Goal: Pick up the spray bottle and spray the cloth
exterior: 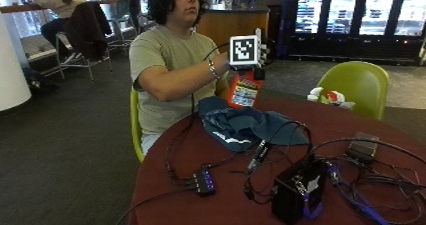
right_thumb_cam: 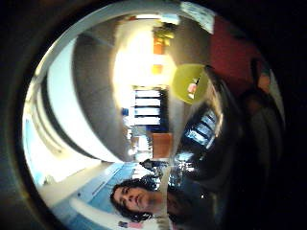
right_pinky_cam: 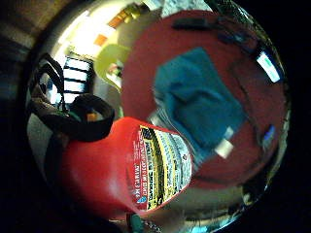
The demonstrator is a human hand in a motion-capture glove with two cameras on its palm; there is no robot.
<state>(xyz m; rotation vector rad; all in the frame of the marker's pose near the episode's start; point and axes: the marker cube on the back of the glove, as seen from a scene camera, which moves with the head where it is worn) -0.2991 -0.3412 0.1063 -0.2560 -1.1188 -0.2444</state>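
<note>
In the outside view a person sits at a round dark red table [exterior: 200, 155] and holds a red spray bottle [exterior: 243, 91] up in the air. The gloved right hand [exterior: 263, 55] grips the bottle's top, mostly hidden behind the glove's gear. A blue cloth [exterior: 246, 125] lies crumpled on the table right below the bottle. The little finger side palm view shows the bottle's red body and yellow label [right_pinky_cam: 126, 170] close to the palm, with the cloth [right_pinky_cam: 204, 107] on the table beyond it. The nozzle is hidden.
Cables, a small hub [exterior: 203, 181] and a black box [exterior: 296, 192] cover the table's near side. A green chair [exterior: 356, 85] stands at the far side, with a small white and red object [exterior: 329, 97] before it on the table.
</note>
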